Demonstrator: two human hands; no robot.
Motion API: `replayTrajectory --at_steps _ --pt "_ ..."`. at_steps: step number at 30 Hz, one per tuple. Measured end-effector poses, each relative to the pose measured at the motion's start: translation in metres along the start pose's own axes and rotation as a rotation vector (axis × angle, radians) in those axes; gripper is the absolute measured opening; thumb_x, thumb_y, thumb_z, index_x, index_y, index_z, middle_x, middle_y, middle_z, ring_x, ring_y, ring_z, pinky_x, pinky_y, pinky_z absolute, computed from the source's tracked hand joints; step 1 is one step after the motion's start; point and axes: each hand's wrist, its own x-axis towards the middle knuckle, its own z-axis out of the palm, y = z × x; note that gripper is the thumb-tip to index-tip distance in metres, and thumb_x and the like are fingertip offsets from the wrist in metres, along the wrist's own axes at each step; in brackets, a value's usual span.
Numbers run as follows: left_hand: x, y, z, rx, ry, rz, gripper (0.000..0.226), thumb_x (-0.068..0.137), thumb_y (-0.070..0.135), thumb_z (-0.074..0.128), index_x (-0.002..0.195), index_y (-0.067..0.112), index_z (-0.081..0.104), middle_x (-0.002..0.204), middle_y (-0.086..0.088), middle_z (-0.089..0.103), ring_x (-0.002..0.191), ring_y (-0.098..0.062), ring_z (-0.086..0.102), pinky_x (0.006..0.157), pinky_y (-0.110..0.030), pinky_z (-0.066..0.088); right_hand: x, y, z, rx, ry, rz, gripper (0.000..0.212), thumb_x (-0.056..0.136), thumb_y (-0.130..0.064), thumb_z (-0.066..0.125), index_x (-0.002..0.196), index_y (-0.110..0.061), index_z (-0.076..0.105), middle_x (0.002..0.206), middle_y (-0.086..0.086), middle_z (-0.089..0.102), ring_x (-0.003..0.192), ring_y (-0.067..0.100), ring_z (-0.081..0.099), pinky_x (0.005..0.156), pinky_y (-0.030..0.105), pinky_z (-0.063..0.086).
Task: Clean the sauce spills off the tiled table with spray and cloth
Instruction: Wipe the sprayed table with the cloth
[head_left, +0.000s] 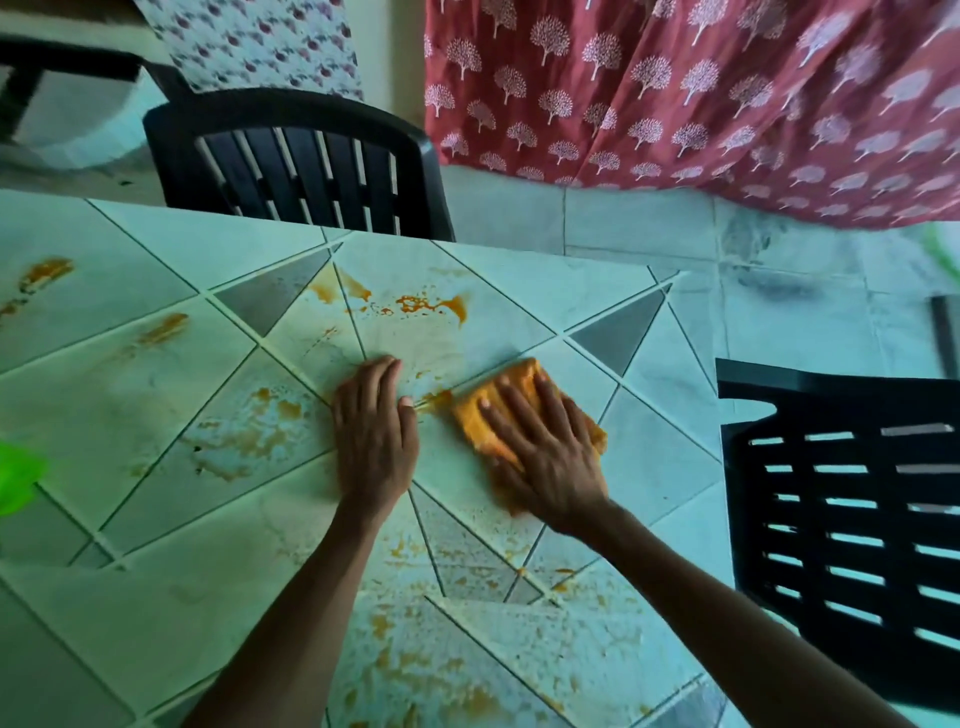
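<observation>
The right hand (545, 457) lies flat with straight fingers, pressing the cloth (522, 382) at mid-bench (130, 613). The left hand (374, 441) rests flat at its 9 o'clock, holding nothing. The cloth is judged soft, light and sauce-soaked, best pressed at its middle. Sauce spills (431, 304) lie at 11 o'clock.

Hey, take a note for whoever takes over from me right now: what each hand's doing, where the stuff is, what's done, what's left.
Left hand: open, flat on the tiled table.
Right hand: open, pressing the orange cloth flat on the tiles.
Spray: perhaps the blurred green thing at the left edge; cannot confirm.
Done: the tile just beyond the hands looks partly wiped, with faint smears.
Left: sauce spills near the far edge, at far left, left of the hands and nearest the person.
</observation>
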Motion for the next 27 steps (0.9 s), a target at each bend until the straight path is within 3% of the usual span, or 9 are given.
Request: replayTrajectory --at_steps 3,7,9,14,17,19,23,27 --pt "0.000 0.000 -0.002 0.003 0.006 0.002 0.039 0.099 0.023 0.040 0.136 0.015 0.050 0.141 0.000 0.049 0.126 -0.024 0.045 0.107 -0.040 0.032 -0.039 0.041 -0.008 -0.009 -0.033 0.018 0.068 0.098 -0.064 0.035 0.159 -0.041 0.014 0.169 -0.007 0.007 0.155 0.034 0.005 0.120 0.059 0.020" --pt "0.000 0.001 -0.004 0.037 0.007 -0.003 0.038 0.099 0.021 0.043 0.135 0.015 0.050 0.140 -0.001 0.048 0.125 -0.023 0.044 0.106 -0.041 0.033 0.016 0.063 -0.014 0.094 0.027 0.463 0.066 0.097 -0.066 0.020 0.159 -0.043 0.012 0.169 -0.007 0.004 0.155 0.036 0.000 0.122 0.060 0.012" --pt "0.000 0.001 -0.004 0.040 0.001 -0.001 0.037 0.099 0.021 0.044 0.135 0.015 0.050 0.140 -0.001 0.049 0.126 -0.023 0.044 0.106 -0.041 0.033 0.055 0.041 -0.011 0.133 0.053 0.554 0.067 0.098 -0.064 0.019 0.160 -0.038 0.013 0.170 -0.004 0.004 0.154 0.040 -0.002 0.121 0.061 0.012" --pt "0.000 -0.002 -0.003 0.003 0.014 0.005 0.039 0.097 0.018 0.046 0.135 0.015 0.051 0.139 -0.001 0.050 0.125 -0.023 0.046 0.106 -0.039 0.033 0.023 -0.035 0.003 0.062 0.004 0.200 0.064 0.102 -0.062 0.024 0.160 -0.040 0.008 0.170 -0.005 0.001 0.154 0.038 -0.006 0.121 0.059 0.015" --pt "0.001 -0.002 -0.001 -0.001 0.004 0.004 0.041 0.097 0.021 0.041 0.137 0.015 0.050 0.140 -0.001 0.049 0.127 -0.024 0.045 0.108 -0.040 0.033 -0.026 -0.021 0.002 0.059 -0.015 0.042 0.062 0.103 -0.060 0.030 0.159 -0.041 0.012 0.169 -0.007 0.008 0.155 0.035 0.002 0.121 0.056 0.020" --pt "0.000 -0.002 0.001 0.003 -0.005 -0.005 0.042 0.098 0.022 0.040 0.137 0.015 0.050 0.141 -0.001 0.048 0.129 -0.024 0.045 0.109 -0.040 0.032 -0.025 0.004 -0.002 0.081 0.004 0.131 0.061 0.102 -0.059 0.028 0.159 -0.041 0.017 0.168 -0.005 0.012 0.155 0.034 0.007 0.119 0.057 0.022" --pt "0.003 -0.004 0.002 0.023 -0.012 -0.016 0.042 0.098 0.024 0.040 0.138 0.015 0.050 0.142 -0.001 0.048 0.131 -0.023 0.044 0.111 -0.040 0.031 0.068 0.039 -0.012 0.131 0.065 0.527 0.066 0.098 -0.061 0.024 0.159 -0.036 0.018 0.169 0.000 0.012 0.153 0.040 0.006 0.121 0.059 0.016" --pt "0.003 -0.006 0.002 0.043 -0.024 -0.006 0.043 0.098 0.026 0.039 0.139 0.017 0.048 0.144 0.001 0.046 0.134 -0.020 0.042 0.112 -0.039 0.029 0.167 0.025 -0.021 0.141 0.097 0.523 0.062 0.102 -0.056 0.030 0.159 -0.035 0.018 0.169 0.000 0.010 0.152 0.044 0.006 0.120 0.063 0.012"
